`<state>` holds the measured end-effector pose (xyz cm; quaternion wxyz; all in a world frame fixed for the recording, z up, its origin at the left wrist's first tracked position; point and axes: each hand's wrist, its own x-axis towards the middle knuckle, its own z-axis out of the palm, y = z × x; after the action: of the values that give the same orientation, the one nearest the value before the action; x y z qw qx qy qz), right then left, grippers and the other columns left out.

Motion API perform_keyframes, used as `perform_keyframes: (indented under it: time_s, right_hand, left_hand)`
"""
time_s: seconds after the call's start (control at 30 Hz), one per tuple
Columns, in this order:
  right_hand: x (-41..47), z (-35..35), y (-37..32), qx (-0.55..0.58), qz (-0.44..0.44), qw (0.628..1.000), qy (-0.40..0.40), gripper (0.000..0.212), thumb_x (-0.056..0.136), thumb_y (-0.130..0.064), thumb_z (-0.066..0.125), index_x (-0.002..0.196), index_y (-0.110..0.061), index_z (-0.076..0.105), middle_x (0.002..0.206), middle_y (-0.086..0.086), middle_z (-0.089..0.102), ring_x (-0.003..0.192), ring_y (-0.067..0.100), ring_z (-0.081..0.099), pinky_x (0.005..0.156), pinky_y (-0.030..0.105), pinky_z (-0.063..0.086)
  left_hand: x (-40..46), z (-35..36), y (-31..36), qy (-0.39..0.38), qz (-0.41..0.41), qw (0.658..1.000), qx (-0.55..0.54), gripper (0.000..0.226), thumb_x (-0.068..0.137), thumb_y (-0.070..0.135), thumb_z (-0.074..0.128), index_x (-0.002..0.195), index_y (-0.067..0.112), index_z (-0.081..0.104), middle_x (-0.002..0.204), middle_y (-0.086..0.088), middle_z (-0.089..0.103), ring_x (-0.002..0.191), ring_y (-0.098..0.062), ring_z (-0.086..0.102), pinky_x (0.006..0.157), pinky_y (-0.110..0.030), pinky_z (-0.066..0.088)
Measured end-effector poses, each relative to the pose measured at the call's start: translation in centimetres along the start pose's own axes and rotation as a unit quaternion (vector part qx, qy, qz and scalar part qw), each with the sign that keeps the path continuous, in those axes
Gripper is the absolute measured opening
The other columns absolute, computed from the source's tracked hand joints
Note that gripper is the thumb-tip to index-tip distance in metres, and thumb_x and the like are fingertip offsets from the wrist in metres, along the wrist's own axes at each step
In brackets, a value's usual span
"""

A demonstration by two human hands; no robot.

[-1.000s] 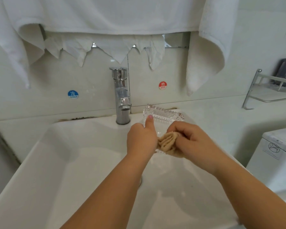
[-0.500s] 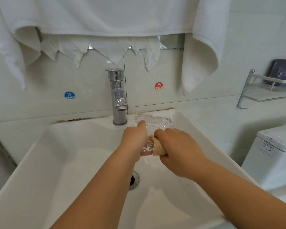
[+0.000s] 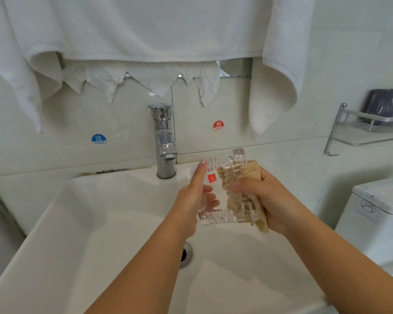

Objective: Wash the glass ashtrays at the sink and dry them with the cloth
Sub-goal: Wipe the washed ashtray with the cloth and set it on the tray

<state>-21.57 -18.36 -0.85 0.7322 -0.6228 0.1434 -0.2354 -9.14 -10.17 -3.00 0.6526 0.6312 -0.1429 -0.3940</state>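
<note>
Head view, single frame. Item: one clear cut-glass ashtray (image 3: 222,191), square with a ribbed, faceted wall and a small red label on its flat face, held tilted on edge in the air above the basin of a white sink (image 3: 95,225), just right of and below the spout. Left hand (image 3: 194,197): thumb straight up along the ashtray's left edge, remaining fingers showing through the glass behind it, gripping the piece. Right hand (image 3: 262,197): fingers curled round a tan cloth (image 3: 251,175), pressing it against the ashtray's right wall; cloth shows above the hand and trails below it, partly seen through the glass. Fixtures: chrome tap (image 3: 165,141) upright at the back rim of the sink, no water visible from it; drain (image 3: 186,254) partly hidden by the left forearm. Wall: blue "COLD" sticker (image 3: 98,139) left of the tap, red "HOT" sticker (image 3: 218,125) right of it. Above: white towels (image 3: 145,30) hanging. Far right: metal wall shelf (image 3: 359,132) and a white toilet tank (image 3: 379,211).
</note>
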Motion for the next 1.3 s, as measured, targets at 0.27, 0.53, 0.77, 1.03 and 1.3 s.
perform_keyframes:
  time_s: [0.27,0.53,0.77,1.03,1.3]
  right_hand:
    - [0.3,0.1,0.0,-0.059,-0.063,0.994,0.069,0.064,0.084,-0.051,0.032,0.105,0.006,0.053,0.106,0.056,0.022,0.074,0.072,0.024,0.060,0.046,0.041]
    - [0.5,-0.3,0.6,-0.168,-0.068,0.977,0.116,0.049,0.087,-0.033,0.065,0.132,-0.023,0.049,0.106,0.004,0.067,0.074,0.007,0.069,0.056,0.019,0.052]
    - [1.1,-0.7,0.4,-0.113,0.000,0.975,0.191,0.055,0.097,-0.057,0.033,0.103,-0.018,0.071,0.067,-0.006,0.067,0.055,0.007,0.061,0.050,0.021,0.045]
    - [1.0,0.6,2.1,-0.192,-0.096,0.967,0.137,0.012,0.094,-0.041,0.052,0.104,-0.034,0.052,0.100,-0.001,0.066,0.081,0.012,0.067,0.066,0.031,0.053]
    - [0.4,-0.3,0.1,-0.038,0.050,0.984,0.168,0.062,0.097,-0.058,0.034,0.089,-0.011,0.075,0.055,0.000,0.053,0.037,0.014,0.042,0.045,0.021,0.029]
  left_hand:
    - [0.1,0.1,-0.2,0.087,0.000,0.995,-0.058,0.061,0.064,0.074,0.067,0.087,0.017,0.059,0.082,-0.002,0.061,0.085,-0.025,0.067,0.082,-0.041,0.057]
    - [-0.7,0.7,0.2,0.071,0.084,0.994,-0.018,0.044,0.073,0.066,0.065,0.081,0.024,0.057,0.080,0.004,0.059,0.074,-0.012,0.057,0.065,-0.029,0.049]
    - [-0.5,1.0,-0.1,0.049,0.111,0.993,0.010,0.049,0.070,0.070,0.064,0.072,0.024,0.045,0.077,0.004,0.045,0.069,-0.011,0.043,0.063,-0.029,0.035]
    - [-0.7,0.3,0.6,0.093,0.056,0.992,-0.065,0.057,0.062,0.074,0.069,0.084,0.022,0.061,0.089,-0.004,0.066,0.087,-0.027,0.067,0.083,-0.043,0.057]
    - [-0.7,1.3,0.2,0.075,0.105,0.991,-0.018,0.068,0.057,0.077,0.068,0.084,0.015,0.057,0.084,-0.001,0.059,0.076,-0.017,0.056,0.072,-0.030,0.050]
